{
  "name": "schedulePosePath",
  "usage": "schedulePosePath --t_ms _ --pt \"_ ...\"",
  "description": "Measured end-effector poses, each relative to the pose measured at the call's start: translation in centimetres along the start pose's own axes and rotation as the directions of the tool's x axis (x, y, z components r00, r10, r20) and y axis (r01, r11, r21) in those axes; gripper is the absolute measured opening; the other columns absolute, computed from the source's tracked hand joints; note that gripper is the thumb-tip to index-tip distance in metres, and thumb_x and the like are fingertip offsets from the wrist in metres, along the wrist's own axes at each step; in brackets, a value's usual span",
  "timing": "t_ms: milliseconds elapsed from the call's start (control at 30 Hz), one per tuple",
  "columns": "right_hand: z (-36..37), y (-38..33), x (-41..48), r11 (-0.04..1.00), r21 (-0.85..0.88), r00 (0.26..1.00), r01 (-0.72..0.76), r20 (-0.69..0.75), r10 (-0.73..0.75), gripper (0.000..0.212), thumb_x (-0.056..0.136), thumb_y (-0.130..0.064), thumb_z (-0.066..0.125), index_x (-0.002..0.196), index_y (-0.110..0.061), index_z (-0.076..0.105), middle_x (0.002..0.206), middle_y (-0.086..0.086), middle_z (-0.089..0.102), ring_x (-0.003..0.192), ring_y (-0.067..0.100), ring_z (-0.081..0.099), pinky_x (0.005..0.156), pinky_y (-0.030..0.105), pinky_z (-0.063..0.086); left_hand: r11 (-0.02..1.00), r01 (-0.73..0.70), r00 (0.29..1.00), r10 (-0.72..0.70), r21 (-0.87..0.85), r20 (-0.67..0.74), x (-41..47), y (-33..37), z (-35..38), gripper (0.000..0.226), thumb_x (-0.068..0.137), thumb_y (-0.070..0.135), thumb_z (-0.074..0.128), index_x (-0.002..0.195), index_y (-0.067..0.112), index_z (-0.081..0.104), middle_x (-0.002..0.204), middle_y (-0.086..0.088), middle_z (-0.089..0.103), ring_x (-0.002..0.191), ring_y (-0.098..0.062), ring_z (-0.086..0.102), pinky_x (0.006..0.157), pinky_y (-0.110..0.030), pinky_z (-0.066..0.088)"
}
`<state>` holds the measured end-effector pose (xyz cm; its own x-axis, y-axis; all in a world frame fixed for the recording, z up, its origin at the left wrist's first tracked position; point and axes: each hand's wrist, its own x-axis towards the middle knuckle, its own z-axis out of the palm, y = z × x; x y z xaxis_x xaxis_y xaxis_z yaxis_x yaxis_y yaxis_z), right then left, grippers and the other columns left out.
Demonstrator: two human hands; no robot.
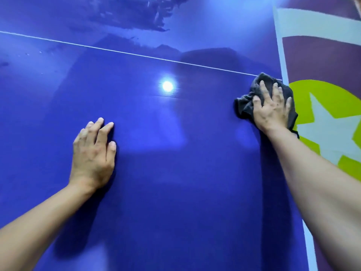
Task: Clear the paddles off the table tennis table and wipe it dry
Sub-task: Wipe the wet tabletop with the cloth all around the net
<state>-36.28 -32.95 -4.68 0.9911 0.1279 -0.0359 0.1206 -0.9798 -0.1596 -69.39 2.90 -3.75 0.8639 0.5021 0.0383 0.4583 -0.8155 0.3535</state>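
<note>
While the left hand [91, 153] just rests flat on the blue table [175, 173], fingers relaxed and holding nothing, the right hand [272, 108] is spread out on top of a dark grey cloth [246, 104], pressing it down right at the table's right edge by the thin white line [117, 50]. Wet streaks [140, 22] sit at the far end. Beyond the edge the floor [322, 55] is purple with a lime circle [336, 98] and pale star [328, 130].

A games or sports room: a glossy blue table tennis table [156, 173] over a purple floor [322, 55] painted with a star [328, 137].
</note>
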Motion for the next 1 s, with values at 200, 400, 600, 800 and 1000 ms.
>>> schedulePosePath --t_ms 200,400,600,800,1000 --pt "1.2 -8.1 -3.6 0.987 0.038 0.988 0.157 -0.009 -0.157 0.071 0.095 -0.057 0.022 0.162 -0.036 0.022 0.171 0.014 0.011 0.158 0.025 0.008 0.128 0.050 0.000 0.998 -0.017 1.000 0.016 0.066 0.019 -2.7 -4.0 -2.1 0.056 0.098 0.033 0.032 0.151 0.014 0.040 0.160 -0.008 0.033 0.146 -0.033 0.031 0.122 -0.047 0.019" --pt "4.7 -26.8 -8.1 0.865 0.001 0.865 0.501 0.014 -0.501 0.062 0.103 -0.052 0.035 0.162 -0.039 0.019 0.172 0.009 0.010 0.159 0.020 0.005 0.127 0.049 -0.001 0.996 0.015 0.999 -0.013 0.084 -0.029 -3.7 -6.1 -1.8 0.054 0.100 0.031 0.031 0.150 0.013 0.040 0.160 -0.008 0.033 0.149 -0.028 0.027 0.124 -0.044 0.017" --pt "7.7 -43.1 -12.4 0.569 0.104 0.565 0.816 0.068 -0.823 0.058 0.103 -0.052 0.030 0.160 -0.044 0.021 0.172 0.001 0.010 0.159 0.015 0.005 0.127 0.048 -0.003 0.995 0.011 0.998 -0.005 0.094 -0.058 -3.5 -6.1 -1.7 0.053 0.099 0.027 0.036 0.150 0.012 0.042 0.158 -0.009 0.037 0.147 -0.030 0.032 0.122 -0.047 0.023" --pt "7.1 -46.4 -5.6 0.729 0.132 0.718 0.671 0.128 -0.684 0.058 0.104 -0.052 0.024 0.161 -0.046 0.017 0.173 -0.003 0.005 0.158 0.010 -0.001 0.127 0.045 -0.008 0.998 0.007 0.998 -0.002 0.069 -0.059 -3.4 -6.4 -1.6 0.053 0.100 0.027 0.034 0.151 0.017 0.040 0.161 -0.004 0.033 0.150 -0.024 0.028 0.124 -0.043 0.020" --pt "6.1 -39.5 -4.3 0.842 0.154 0.838 0.517 0.112 -0.535 0.059 0.103 -0.052 0.023 0.161 -0.045 0.015 0.173 -0.004 0.004 0.158 0.011 -0.002 0.127 0.044 -0.010 0.997 0.023 0.999 -0.021 0.067 -0.037 -3.2 -6.7 -2.3 0.054 0.098 0.028 0.032 0.150 0.016 0.043 0.160 -0.005 0.035 0.149 -0.026 0.030 0.123 -0.043 0.020"
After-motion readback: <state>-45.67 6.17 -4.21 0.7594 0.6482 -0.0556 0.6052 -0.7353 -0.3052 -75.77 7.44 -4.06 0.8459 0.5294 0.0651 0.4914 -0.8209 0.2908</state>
